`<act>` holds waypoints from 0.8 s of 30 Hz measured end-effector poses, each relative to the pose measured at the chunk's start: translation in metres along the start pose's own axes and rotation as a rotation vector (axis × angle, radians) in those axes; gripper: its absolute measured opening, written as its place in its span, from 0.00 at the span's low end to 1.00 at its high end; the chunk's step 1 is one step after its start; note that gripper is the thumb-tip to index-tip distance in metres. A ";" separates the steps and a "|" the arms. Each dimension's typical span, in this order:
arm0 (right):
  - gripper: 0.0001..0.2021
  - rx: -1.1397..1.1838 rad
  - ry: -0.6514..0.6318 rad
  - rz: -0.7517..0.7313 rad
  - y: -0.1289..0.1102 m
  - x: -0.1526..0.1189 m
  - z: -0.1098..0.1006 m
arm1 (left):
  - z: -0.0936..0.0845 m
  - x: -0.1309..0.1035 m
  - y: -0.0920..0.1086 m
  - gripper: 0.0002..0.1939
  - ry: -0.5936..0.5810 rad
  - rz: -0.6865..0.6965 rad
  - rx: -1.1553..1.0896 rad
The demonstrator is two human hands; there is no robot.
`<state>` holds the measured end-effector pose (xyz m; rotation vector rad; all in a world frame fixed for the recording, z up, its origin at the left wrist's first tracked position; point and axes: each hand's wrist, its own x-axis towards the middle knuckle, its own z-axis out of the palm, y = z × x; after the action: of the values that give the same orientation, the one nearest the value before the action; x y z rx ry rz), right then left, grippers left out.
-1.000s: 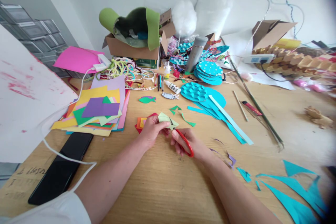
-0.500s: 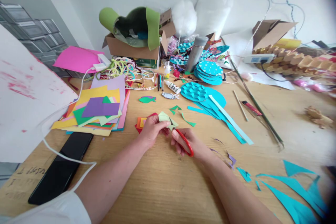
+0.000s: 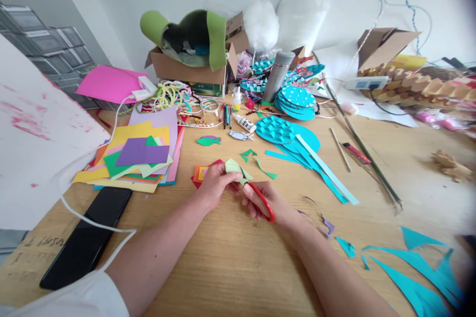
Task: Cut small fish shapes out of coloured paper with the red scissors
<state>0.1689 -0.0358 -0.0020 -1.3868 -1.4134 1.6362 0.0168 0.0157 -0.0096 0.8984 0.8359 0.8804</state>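
Pinched in my left hand (image 3: 218, 182) is a light green piece of paper (image 3: 232, 166). My right hand (image 3: 262, 199) holds red-handled scissors (image 3: 263, 200), with the blades at the paper's right part. The two hands are close together above the wooden table (image 3: 223, 257). Red and orange paper pieces (image 3: 198, 175) lie partly under my left hand. Beyond the hands are green paper scraps (image 3: 266, 170), a green fish cutout (image 3: 208, 140) and a white fish cutout (image 3: 240, 135).
Coloured paper sheets (image 3: 141, 151) and a black phone (image 3: 87, 237) with a white cable lie left. Blue discs (image 3: 275, 130) and strips (image 3: 327, 168) are beyond my right hand. Blue scraps (image 3: 416, 277) lie right, near a long stick (image 3: 364, 148).
The scissor blades have shifted slightly against the light green paper, and a dark blade now shows more over it. Both hands stay almost where they were.
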 end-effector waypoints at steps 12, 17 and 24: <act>0.32 -0.010 0.008 0.012 -0.001 -0.001 0.000 | -0.001 0.001 -0.001 0.12 0.061 0.042 -0.028; 0.31 0.021 0.018 0.011 -0.001 -0.001 -0.001 | -0.001 0.001 -0.002 0.10 0.032 0.040 -0.031; 0.31 0.038 0.007 0.008 -0.003 -0.001 -0.001 | 0.000 0.000 0.000 0.12 0.046 0.017 -0.053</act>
<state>0.1697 -0.0358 0.0012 -1.3773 -1.3679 1.6529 0.0166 0.0159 -0.0103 0.8423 0.8417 0.9375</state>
